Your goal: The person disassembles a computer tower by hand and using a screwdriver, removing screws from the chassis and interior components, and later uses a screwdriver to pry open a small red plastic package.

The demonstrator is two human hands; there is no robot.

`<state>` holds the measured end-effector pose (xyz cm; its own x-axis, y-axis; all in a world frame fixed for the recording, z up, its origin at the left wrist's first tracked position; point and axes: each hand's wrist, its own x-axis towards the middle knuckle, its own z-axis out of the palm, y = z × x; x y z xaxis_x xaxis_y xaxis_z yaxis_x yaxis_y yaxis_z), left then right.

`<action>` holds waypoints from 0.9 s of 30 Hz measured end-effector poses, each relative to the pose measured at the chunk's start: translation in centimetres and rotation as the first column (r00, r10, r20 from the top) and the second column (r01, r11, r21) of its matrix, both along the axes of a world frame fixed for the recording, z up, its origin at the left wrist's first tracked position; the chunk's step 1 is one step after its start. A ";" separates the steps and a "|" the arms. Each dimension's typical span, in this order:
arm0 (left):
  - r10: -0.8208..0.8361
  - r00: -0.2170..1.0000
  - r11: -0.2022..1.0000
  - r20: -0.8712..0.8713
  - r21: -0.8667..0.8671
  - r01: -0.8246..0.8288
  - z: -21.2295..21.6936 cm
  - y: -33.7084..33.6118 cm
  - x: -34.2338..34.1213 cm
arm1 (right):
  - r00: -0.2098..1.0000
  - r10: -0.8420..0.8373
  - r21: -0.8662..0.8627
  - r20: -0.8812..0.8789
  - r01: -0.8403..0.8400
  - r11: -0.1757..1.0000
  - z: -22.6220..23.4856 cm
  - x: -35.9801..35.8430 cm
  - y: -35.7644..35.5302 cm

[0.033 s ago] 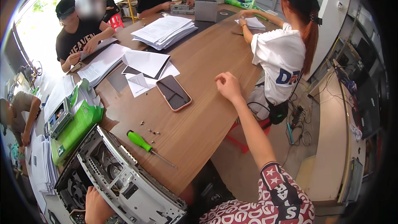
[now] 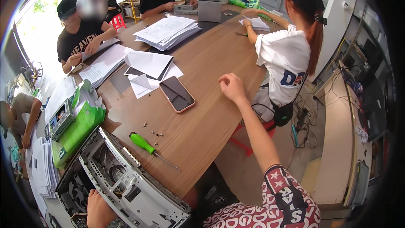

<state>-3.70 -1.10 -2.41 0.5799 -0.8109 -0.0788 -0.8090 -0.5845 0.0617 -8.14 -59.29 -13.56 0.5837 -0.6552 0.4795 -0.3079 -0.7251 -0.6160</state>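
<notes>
Wooden bench, people working around it.
Left hand grips open computer case at near edge; right hand loosely curled, empty, near phone. Screwdriver, screws between.

The person's right arm is bare from the fingers of the right hand up past the elbow, where a short sleeve begins, red with white stars and a black band of white lettering. The left hand is bare too, with no ring, watch or glove behind its fingers.
</notes>
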 end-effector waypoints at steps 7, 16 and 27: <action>0.028 0.999 0.999 0.033 0.020 -0.028 -0.7 0.0 -0.4 | 1.000 0.011 0.047 0.011 -0.012 0.999 -0.1 -1.0 -1.4; 0.048 0.999 0.998 0.019 0.048 -0.049 0.2 0.3 -0.2 | 0.988 0.093 0.113 0.126 -0.107 0.988 -1.7 -0.7 -2.1; 0.062 0.997 0.998 -0.035 0.008 -0.062 0.6 -0.8 0.1 | 0.885 -0.293 0.870 0.362 -0.207 0.448 0.7 6.5 -17.7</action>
<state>-3.62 -1.86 -1.84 0.6258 -0.7728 -0.1054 -0.7686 -0.6340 0.0855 -1.67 -77.01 -12.82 0.4528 -0.8694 -0.1977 0.1346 0.2858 -0.9488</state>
